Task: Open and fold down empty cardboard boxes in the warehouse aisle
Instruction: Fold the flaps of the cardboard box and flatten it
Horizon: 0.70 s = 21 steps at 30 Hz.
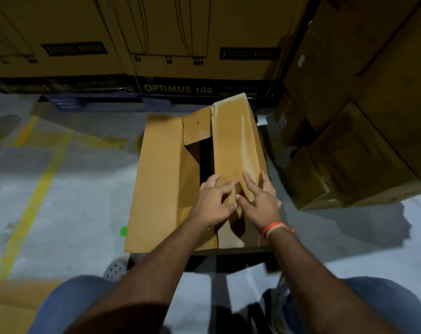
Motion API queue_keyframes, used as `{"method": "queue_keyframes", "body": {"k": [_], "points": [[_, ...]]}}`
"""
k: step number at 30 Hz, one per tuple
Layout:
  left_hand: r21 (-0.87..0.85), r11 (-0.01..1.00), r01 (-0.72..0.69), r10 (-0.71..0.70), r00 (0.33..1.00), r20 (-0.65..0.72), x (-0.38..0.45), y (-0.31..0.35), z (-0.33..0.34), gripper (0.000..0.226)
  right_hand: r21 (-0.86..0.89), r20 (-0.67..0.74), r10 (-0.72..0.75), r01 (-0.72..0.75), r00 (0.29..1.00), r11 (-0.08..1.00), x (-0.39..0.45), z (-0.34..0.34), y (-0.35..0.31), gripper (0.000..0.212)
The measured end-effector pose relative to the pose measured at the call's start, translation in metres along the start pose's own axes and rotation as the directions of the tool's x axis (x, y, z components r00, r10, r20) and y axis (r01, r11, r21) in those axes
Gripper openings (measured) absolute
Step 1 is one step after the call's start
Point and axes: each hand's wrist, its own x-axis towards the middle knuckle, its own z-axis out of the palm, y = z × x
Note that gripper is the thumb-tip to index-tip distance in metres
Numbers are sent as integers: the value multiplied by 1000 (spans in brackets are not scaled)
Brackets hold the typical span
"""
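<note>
A brown cardboard box (161,179) stands on the grey floor in front of me, its top facing up. The long left flap lies flat. A long right flap (236,141) is raised slightly, and a short far flap (196,128) is bent inward over a dark gap into the box. My left hand (211,203) hovers over the near end of the right flap with fingers spread and loosely bent, fingertips at its inner edge. My right hand (260,198) lies on the same flap, fingers straight and spread, an orange thread round its wrist.
Large printed cartons (199,44) marked OPTIMUS 100 line the far side on a dark pallet. Stacked brown cartons (349,131) crowd the right. Yellow floor lines (35,189) run at the left. Another piece of cardboard (9,307) lies at the lower left. My knees are at the bottom.
</note>
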Motion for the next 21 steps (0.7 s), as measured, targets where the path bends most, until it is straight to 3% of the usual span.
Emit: {"method": "queue_keyframes", "body": {"k": [7,12,17,21], "points": [[218,946,240,-199,960,-195,-11,-19,2,59,-451,37,5,12,999,892,-6,4,1,75],[223,884,411,-325,882,-341,-11,-36,-3,51,-510,111,121,-48,986,859,0,7,10,74],[119,845,521,-473,833,-287,-6,-56,0,60,-555,158,339,-200,928,807,11,3,30,78],[85,871,484,-470,871,-146,-3,-57,10,77,-450,335,457,-287,824,846,0,16,50,77]]}}
